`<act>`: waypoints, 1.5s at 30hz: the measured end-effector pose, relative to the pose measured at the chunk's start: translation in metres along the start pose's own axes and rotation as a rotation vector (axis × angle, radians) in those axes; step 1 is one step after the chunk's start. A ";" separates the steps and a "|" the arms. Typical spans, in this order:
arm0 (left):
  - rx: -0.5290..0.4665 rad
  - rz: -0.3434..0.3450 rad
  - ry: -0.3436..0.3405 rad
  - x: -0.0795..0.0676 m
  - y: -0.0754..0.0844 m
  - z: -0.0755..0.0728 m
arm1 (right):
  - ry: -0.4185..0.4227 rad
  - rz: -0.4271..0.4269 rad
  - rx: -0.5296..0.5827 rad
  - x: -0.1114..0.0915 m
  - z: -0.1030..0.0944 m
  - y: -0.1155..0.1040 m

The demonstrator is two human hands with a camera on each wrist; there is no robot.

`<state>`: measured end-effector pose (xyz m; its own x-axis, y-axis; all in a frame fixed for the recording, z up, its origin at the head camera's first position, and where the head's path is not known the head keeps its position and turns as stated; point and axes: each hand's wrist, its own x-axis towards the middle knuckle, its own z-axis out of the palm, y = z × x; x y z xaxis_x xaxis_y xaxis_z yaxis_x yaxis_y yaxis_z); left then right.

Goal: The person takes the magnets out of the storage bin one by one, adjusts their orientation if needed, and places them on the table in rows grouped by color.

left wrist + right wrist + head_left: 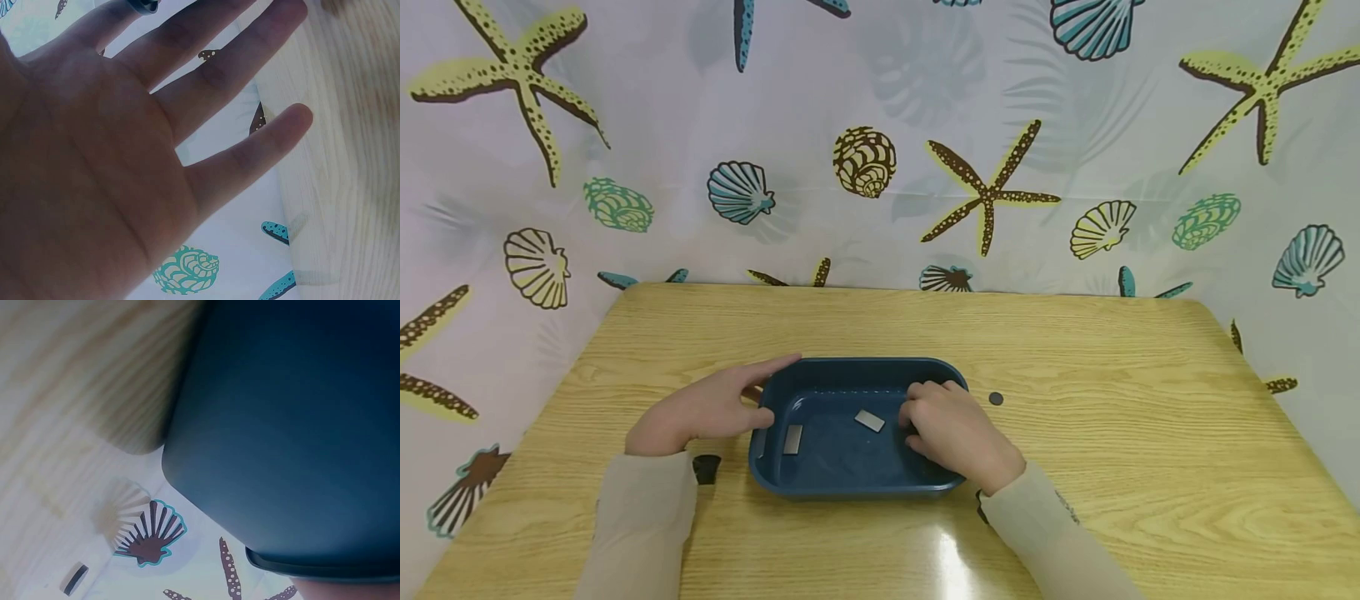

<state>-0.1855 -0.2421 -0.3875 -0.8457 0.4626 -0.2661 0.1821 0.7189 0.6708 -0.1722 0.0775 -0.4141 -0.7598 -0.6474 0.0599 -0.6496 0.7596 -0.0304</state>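
Note:
A dark blue rectangular tub (857,492) stands on the table, with two small silvery rectangular pieces inside. One piece (792,439) lies near the left wall, the other (869,420) near the middle. My left hand (711,408) is at the tub's left end, thumb over the rim and index finger touching the back corner. Its fingers look straight and spread in the left wrist view. My right hand (951,429) reaches over the right rim into the tub, fingers bent downward. Whatever lies under those fingertips is hidden. The right wrist view mostly shows the tub's outer wall (281,444).
A small dark disc (996,398) lies on the wood-grain table (1112,375), just right of the tub. Behind the table hangs a white curtain (805,108) printed with shells and starfish. Dark wrist straps or mounts (706,468) show at the sleeves.

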 end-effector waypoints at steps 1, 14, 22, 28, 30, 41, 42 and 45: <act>-0.002 -0.001 -0.001 0.000 0.000 0.000 | 0.000 0.001 0.000 0.000 0.000 0.000; -0.012 -0.003 -0.001 0.001 0.001 0.000 | 0.002 -0.007 0.062 -0.001 -0.001 0.002; -0.012 -0.016 -0.007 0.001 0.002 0.000 | 0.008 -0.012 0.088 0.000 -0.004 0.006; -0.009 -0.014 -0.004 0.000 0.003 0.000 | 0.015 -0.005 0.115 -0.001 -0.013 0.006; -0.012 -0.011 -0.003 0.000 0.003 0.000 | 0.017 -0.004 0.127 -0.002 -0.015 0.006; -0.021 -0.015 -0.005 0.001 0.002 0.000 | 0.054 -0.015 0.169 -0.005 -0.024 0.011; -0.021 -0.015 -0.004 0.001 0.001 0.000 | 0.057 -0.015 0.171 -0.005 -0.025 0.012; -0.022 -0.012 -0.004 0.001 0.001 0.001 | 0.064 -0.013 0.181 -0.006 -0.028 0.013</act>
<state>-0.1860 -0.2406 -0.3875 -0.8459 0.4560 -0.2766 0.1612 0.7130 0.6824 -0.1749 0.0928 -0.3871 -0.7519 -0.6475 0.1243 -0.6578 0.7239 -0.2081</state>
